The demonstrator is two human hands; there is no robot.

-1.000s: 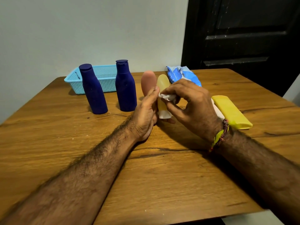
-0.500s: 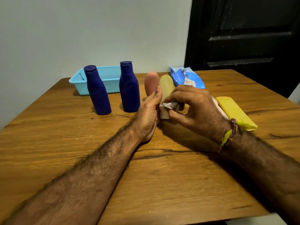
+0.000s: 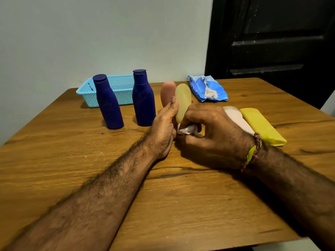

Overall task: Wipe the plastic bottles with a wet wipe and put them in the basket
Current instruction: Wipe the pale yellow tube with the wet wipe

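At the far left of the wooden tabletop (image 3: 54, 160) sits a light blue mesh basket (image 3: 123, 87), with two upright dark blue bottles (image 3: 108, 102) (image 3: 143, 98) just in front of it. Next comes a pink bottle (image 3: 167, 93), partly behind the pale yellow bottle (image 3: 183, 100) that the left hand (image 3: 163, 131) holds upright, thumb along its side. The right hand (image 3: 212, 134) has its grip closed on a white wet wipe (image 3: 186, 129), pressed to that bottle's lower part. Behind lies a blue wipes pack (image 3: 208, 89); to the right lie a whitish bottle (image 3: 237, 118) and a yellow bottle (image 3: 261, 125).
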